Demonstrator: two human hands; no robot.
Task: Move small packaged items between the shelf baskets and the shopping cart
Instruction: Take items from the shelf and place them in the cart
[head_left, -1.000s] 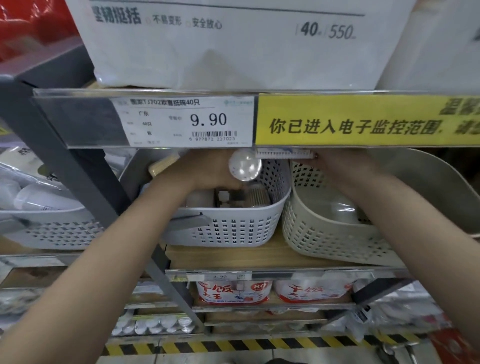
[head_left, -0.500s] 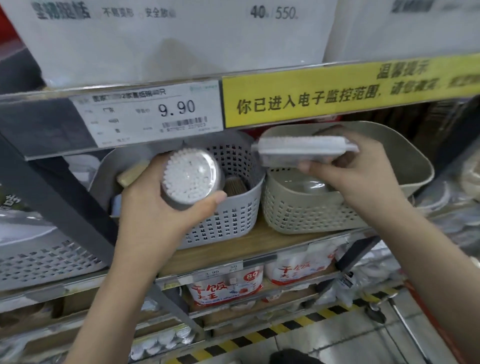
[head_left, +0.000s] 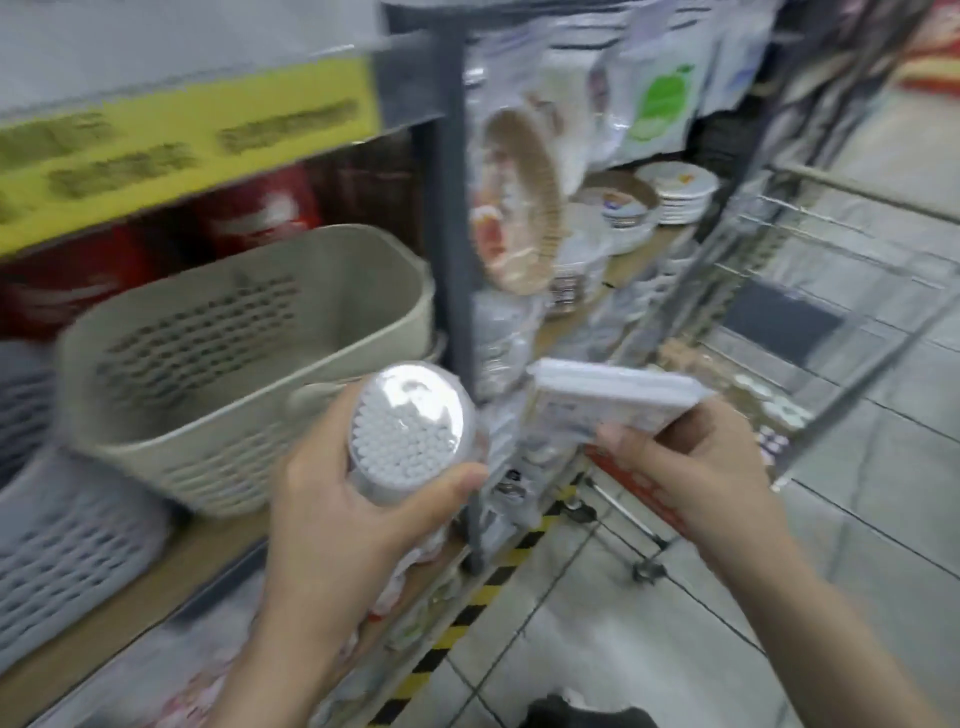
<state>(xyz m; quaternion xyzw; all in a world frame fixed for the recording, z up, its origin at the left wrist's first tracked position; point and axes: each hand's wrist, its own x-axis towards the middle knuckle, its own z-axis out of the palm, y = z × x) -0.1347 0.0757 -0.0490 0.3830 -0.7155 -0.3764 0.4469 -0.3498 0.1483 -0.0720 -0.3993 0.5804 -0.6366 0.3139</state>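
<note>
Holding items, both hands (head_left: 332, 519) have left the baskets (head_left: 249, 364)

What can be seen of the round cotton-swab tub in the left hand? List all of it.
The cotton-swab tub is a clear round plastic container packed with white-tipped swabs standing on end, their tips facing the camera under a glossy, glare-lit lid. It is tilted, lid up and toward the viewer. The left hand grips it from below, thumb across its lower right side. It is held in front of the beige shelf basket, not in it.

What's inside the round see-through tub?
The round tub, gripped by the left hand, is packed with white cotton-swab tips. The swabs' lower parts and the tub's bottom are covered by the hand.
</note>
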